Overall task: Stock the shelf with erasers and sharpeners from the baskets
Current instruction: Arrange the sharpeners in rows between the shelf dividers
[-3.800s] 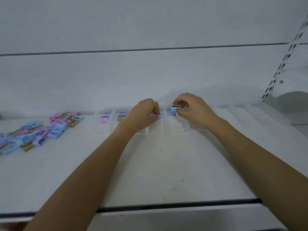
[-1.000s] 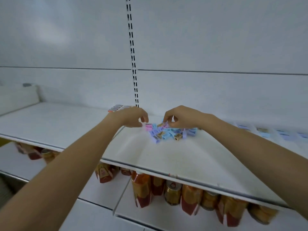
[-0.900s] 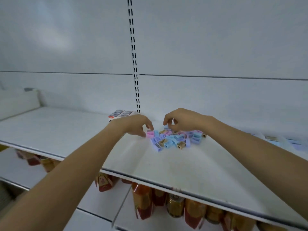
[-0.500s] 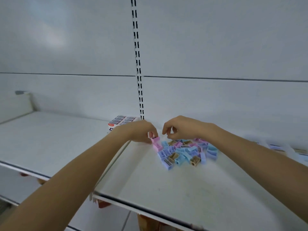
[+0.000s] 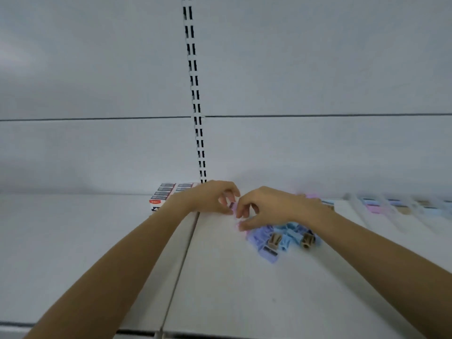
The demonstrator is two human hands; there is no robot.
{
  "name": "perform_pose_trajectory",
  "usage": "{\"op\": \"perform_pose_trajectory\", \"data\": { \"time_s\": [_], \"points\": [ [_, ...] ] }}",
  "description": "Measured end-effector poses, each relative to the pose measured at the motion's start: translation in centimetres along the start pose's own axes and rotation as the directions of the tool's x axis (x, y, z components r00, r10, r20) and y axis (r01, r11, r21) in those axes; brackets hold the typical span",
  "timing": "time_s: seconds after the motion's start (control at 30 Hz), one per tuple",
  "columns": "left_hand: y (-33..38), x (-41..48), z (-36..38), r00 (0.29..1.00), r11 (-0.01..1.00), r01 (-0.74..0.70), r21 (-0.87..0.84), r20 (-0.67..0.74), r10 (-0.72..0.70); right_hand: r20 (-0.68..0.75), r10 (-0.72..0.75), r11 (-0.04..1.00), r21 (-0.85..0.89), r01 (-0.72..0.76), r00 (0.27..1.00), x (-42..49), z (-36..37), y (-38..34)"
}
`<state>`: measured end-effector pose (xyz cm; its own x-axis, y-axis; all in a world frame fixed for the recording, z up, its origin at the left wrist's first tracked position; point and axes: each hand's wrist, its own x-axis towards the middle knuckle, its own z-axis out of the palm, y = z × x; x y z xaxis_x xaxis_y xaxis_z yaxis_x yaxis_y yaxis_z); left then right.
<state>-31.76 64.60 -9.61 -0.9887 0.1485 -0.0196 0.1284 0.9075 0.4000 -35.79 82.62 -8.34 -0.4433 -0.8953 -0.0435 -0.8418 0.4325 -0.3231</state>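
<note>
One pink sharpener (image 5: pixel 231 206) is being pinched in left hand (image 5: pixel 212 197) fingertips, just beside right hand (image 5: pixel 270 209). Right hand is curling narrow over sharpener pile (image 5: pixel 281 238) lying under its wrist on shelf (image 5: pixel 220 289); grip unclear. Eraser boxes (image 5: pixel 164 194) are sitting beyond left wrist.

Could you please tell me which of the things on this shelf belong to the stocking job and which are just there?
Job: left hand pinching a pink sharpener; right hand; sharpener pile; eraser boxes; divider lanes; shelf.
Not the job: slotted upright; back panel.
</note>
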Motion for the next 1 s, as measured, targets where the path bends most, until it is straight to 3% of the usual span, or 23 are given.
{"op": "perform_pose_trajectory", "data": {
  "time_s": [0.17, 0.3, 0.43, 0.6, 0.77, 0.87, 1.0],
  "points": [
    [-0.6, 0.4, 0.8, 0.992, 0.993, -0.051, 0.103, -0.114, 0.063, -0.012, 0.074, 0.997, -0.023, -0.075, 0.997, 0.3, 1.2, -1.1],
    [-1.0, 0.2, 1.3, 0.989, 0.970, -0.084, 0.226, -0.097, 0.108, -0.082, 0.096, 0.995, -0.002, -0.097, 0.992, 0.4, 1.6, -1.8],
    [-1.5, -0.1, 1.4, 0.977, 0.970, -0.115, 0.214, -0.151, 0.149, -0.235, 0.131, 0.990, 0.074, -0.117, 0.963, 0.1, 1.8, -1.8],
    [-1.6, -0.9, 1.8, 0.955, 0.968, -0.142, 0.209, -0.227, 0.189, -0.477, 0.191, 0.981, 0.125, -0.149, 0.858, -0.3, 1.9, -1.0],
    [-1.1, -0.9, 2.0, 0.948, 0.977, -0.181, 0.115, -0.244, 0.204, -0.411, 0.229, 0.972, 0.139, -0.187, 0.883, -0.7, 2.6, -1.1],
    [-0.9, -1.0, 2.2, 0.941, 0.979, -0.194, 0.067, -0.268, 0.205, -0.433, 0.273, 0.957, 0.209, -0.199, 0.859, -0.8, 2.7, -1.3],
    [-0.7, -1.4, 2.4, 0.928, 0.979, -0.205, 0.016, -0.316, 0.200, -0.464, 0.235, 0.971, 0.151, -0.185, 0.854, -1.0, 2.6, -1.5]
  ]
}}
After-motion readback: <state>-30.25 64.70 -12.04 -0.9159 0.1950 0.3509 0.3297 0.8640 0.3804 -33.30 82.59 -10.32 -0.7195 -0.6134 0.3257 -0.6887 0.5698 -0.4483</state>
